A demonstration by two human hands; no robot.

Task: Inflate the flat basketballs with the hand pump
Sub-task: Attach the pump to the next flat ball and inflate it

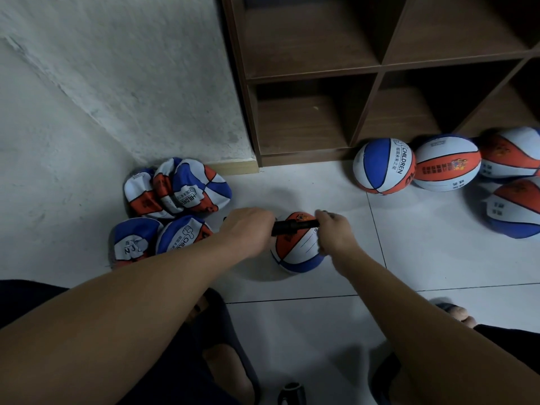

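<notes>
**Over the centre ball, both hands on the pump**

Above the ball on the floor tiles, I've got both hands working one tool. My left hand [248,226] has its fingers curled round the left end of the hand pump [295,225], knuckles up, so what sits under the palm is hidden from me. My right hand [334,232] has its fingers wrapped round the right end, with the heel of the hand down against the side of the ball. I read that as one hand driving the handle and the other bracing the barrel, though I can't tell which end is which, and the needle and valve are out of my sight.

The pump lies level across the top of the basketball [298,249], which already looks fairly round; I'd judge this one partway filled or close to done.

Left of that ball, tucked against the wall [117,83], sits the pile of flat basketballs [172,206], crumpled and waiting. Right of it, along the foot of the wooden shelf unit [377,74], are the inflated basketballs [447,165], parked out of the way. Keeping flat ones on one side and finished ones on the other makes sense: no mix-ups. Nearer me than the ball, a slippered foot [225,331].
</notes>
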